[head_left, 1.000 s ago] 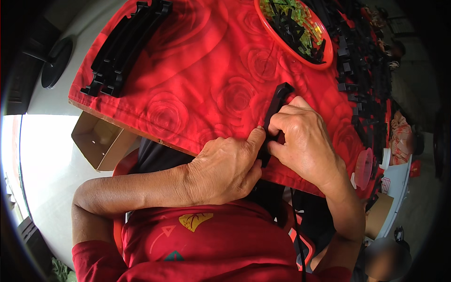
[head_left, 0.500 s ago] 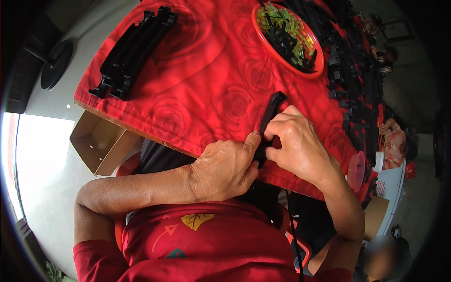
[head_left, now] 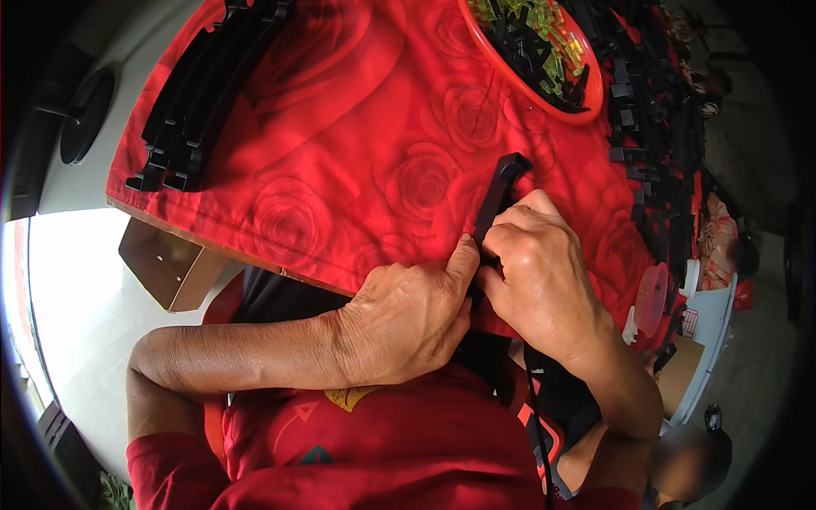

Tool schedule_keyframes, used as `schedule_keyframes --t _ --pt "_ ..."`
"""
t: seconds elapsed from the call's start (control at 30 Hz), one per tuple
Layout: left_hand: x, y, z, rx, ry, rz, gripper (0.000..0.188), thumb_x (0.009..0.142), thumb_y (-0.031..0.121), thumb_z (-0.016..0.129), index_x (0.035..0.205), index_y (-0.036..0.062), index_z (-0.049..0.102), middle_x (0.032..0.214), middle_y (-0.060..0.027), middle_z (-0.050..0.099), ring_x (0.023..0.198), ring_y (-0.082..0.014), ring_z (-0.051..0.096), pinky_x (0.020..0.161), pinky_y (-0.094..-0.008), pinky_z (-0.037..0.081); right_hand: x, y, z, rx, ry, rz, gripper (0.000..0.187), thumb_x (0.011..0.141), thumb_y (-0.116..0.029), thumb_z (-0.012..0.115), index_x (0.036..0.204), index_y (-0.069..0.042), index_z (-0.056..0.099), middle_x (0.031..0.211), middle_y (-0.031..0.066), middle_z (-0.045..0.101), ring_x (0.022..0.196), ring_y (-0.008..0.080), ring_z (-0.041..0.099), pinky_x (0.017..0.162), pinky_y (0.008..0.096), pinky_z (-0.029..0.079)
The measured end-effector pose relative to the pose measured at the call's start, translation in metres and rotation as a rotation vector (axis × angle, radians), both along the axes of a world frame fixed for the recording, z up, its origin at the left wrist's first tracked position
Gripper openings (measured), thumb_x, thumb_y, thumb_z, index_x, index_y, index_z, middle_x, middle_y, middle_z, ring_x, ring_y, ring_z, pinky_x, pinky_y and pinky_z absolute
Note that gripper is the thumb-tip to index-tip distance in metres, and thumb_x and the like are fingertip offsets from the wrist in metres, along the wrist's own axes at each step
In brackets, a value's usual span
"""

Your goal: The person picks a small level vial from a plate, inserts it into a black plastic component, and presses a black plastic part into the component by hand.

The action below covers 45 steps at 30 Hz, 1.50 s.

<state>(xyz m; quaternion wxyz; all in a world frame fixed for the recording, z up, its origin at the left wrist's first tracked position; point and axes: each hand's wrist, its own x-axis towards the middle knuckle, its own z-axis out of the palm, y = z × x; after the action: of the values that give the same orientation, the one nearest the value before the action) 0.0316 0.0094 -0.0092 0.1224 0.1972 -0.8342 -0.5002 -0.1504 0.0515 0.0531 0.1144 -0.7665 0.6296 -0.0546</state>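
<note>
- Black bar (head_left: 492, 204): slanted over the red tablecloth (head_left: 357, 136), near its edge.
- Left hand (head_left: 410, 314) clamped on it; right hand (head_left: 544, 276) curled against it, grip hidden.
- Right curl looks slightly tighter than before; handling seems ongoing.

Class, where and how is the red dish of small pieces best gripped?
Likely by the near rim of the red dish, pinched above and below, coming from the near left across the red cloth. The rim stands out as an edge, while black parts crowd the right side. Keep it level: small pieces are heaped inside.
</note>
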Motion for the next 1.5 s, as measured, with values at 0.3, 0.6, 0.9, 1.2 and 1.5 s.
schedule_keyframes --t 0.3,0.6,0.9,1.2,1.5 --pt "0.000 0.003 -0.002 -0.040 -0.032 0.006 0.059 0.091 0.013 0.063 0.135 -0.0198 0.043 0.070 -0.0252 0.067 0.066 -0.0429 0.072 0.059 -0.0506 0.058 0.007 0.014 -0.009 -0.075 0.062 -0.055 0.024 0.061 0.007 0.079 0.082 0.003 0.067 0.090 0.0159 0.070 0.095 0.0361 0.064 0.082 0.0444 0.054" --pt "0.002 0.009 0.000 -0.075 -0.045 0.025 0.054 0.093 0.015 0.062 0.132 -0.0169 0.044 0.068 -0.0245 0.066 0.064 -0.0439 0.071 0.058 -0.0521 0.057 -0.016 0.006 0.004 0.056 -0.124 0.009 0.011 0.070 0.003 0.073 0.081 0.001 0.071 0.081 0.0156 0.069 0.092 0.0346 0.064 0.081 0.0448 0.054" --pt "0.000 0.006 -0.002 -0.067 -0.006 0.029 0.053 0.094 0.016 0.062 0.132 -0.0163 0.044 0.066 -0.0224 0.065 0.062 -0.0422 0.071 0.055 -0.0506 0.057 -0.028 0.002 0.007 -0.049 -0.006 -0.082 0.017 0.074 -0.003 0.076 0.091 -0.002 0.078 0.088 0.0114 0.067 0.091 0.0314 0.063 0.080 0.0424 0.054" --pt "-0.010 0.001 0.003 -0.063 -0.122 0.082 0.040 0.094 0.021 0.064 0.116 -0.0070 0.046 0.062 -0.0241 0.063 0.061 -0.0452 0.069 0.054 -0.0538 0.055 -0.024 0.003 -0.010 0.065 -0.141 -0.231 0.010 0.077 -0.007 0.071 0.084 0.000 0.071 0.070 0.0151 0.068 0.069 0.0336 0.066 0.066 0.0451 0.054" --pt "-0.031 -0.005 0.001 -0.226 -0.169 0.110 0.035 0.091 0.018 0.062 0.110 -0.0065 0.046 0.065 -0.0233 0.066 0.062 -0.0431 0.071 0.054 -0.0522 0.056 -0.026 0.021 -0.032 0.107 -0.496 -0.420 0.022 0.081 -0.003 0.070 0.103 -0.001 0.068 0.065 0.0086 0.063 0.051 0.0145 0.057 0.051 0.0332 0.044"
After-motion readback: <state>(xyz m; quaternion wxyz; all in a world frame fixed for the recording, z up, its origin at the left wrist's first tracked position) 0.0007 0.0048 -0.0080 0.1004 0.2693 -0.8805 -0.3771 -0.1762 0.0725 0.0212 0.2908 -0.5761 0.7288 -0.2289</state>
